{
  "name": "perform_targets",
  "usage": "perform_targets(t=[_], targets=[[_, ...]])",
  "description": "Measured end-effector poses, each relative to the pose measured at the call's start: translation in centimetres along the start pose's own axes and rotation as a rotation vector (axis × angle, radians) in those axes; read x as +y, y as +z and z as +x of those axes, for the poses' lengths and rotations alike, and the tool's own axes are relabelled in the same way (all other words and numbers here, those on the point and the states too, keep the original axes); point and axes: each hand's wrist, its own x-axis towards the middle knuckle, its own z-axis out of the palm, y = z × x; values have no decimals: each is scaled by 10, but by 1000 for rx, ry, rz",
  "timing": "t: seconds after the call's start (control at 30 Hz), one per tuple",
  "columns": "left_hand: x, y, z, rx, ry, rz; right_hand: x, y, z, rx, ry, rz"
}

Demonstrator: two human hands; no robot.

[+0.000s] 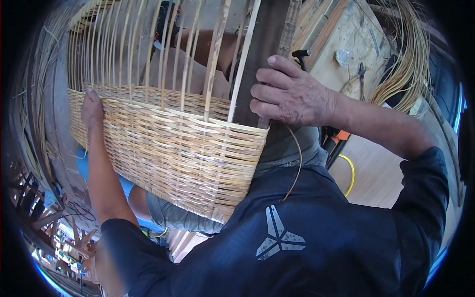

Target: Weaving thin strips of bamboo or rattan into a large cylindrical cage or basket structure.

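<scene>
A half-woven bamboo basket [183,148] lies across my lap, its pale upright slats [213,54] standing bare above the woven band. My left hand [92,109] grips the top edge of the weave at the left, its fingers mostly hidden. My right hand [289,94] has its fingers curled round the edge of a dark wooden board [263,34] at the basket's right end. A thin loose strand [298,148] hangs below this hand. Just behind my right fingers a black-headed hammer [301,53] shows partly.
At the upper right, pliers [361,74] rest on a worn plywood board [356,34], beside long loose strands [401,64]. An orange-and-black tool [339,136] and a yellow hose [350,178] lie lower right. More strands [44,59] line the left side.
</scene>
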Motion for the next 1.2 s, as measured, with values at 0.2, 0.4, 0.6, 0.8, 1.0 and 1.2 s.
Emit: perform_targets(t=[0.2, 0.4, 0.6, 0.8, 1.0, 1.2], targets=[[2, 2, -2, 0, 42, -18, 3, 4, -5, 30, -62, 13], [21, -22, -16, 11, 28, 160, 1, -6, -4, 10, -56, 107], [98, -130, -121, 404, 546, 229, 3, -21, -9, 333, -26, 290], [171, -240, -360, -756, 529, -875, -5, -28, -62, 659, 498, 827], [194, -220, -446, -1085, 507, -734, -81, -17, -80, 151, 115, 961], [223, -190, -449, -586, 285, -433, -80, -27, -67, 157, -4, 963]])
